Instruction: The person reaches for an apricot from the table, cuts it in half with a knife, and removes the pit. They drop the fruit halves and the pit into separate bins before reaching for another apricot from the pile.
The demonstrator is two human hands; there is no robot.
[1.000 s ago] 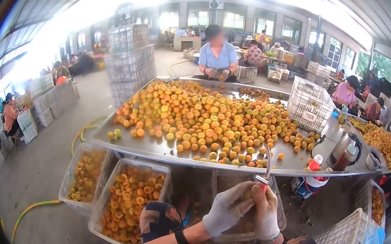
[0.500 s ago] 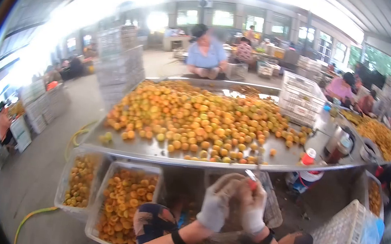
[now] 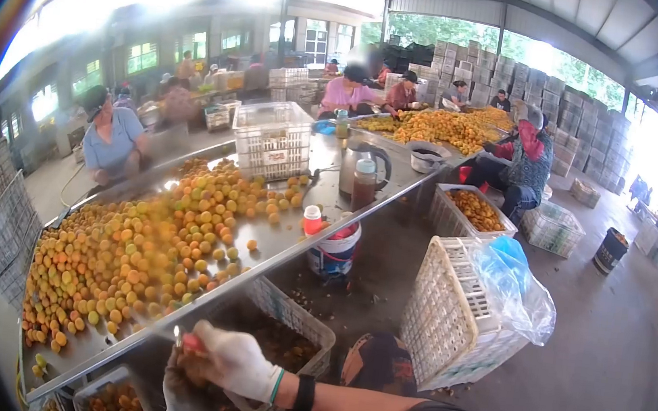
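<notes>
At seven o'clock, the red-handled tool (image 3: 192,343) is gripped in the closed fingers of the right hand (image 3: 240,363); the grip of the left hand (image 3: 186,402), just beside it, cannot be told. Its glove could be nicked if the tool slips. At eight o'clock, fruits (image 3: 123,267) are heaped on the table (image 3: 258,240).

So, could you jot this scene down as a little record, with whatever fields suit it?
Right hand: gloved, holding a red-handled tool
Left hand: gloved, close to the right; its grip is unclear
Table: metal, heaped with orange fruit
Also on table: white crate, kettle, bottle
By near edge: bucket
Floor: tipped crate, plastic bag over it
Across table: person in blue shirt
</notes>
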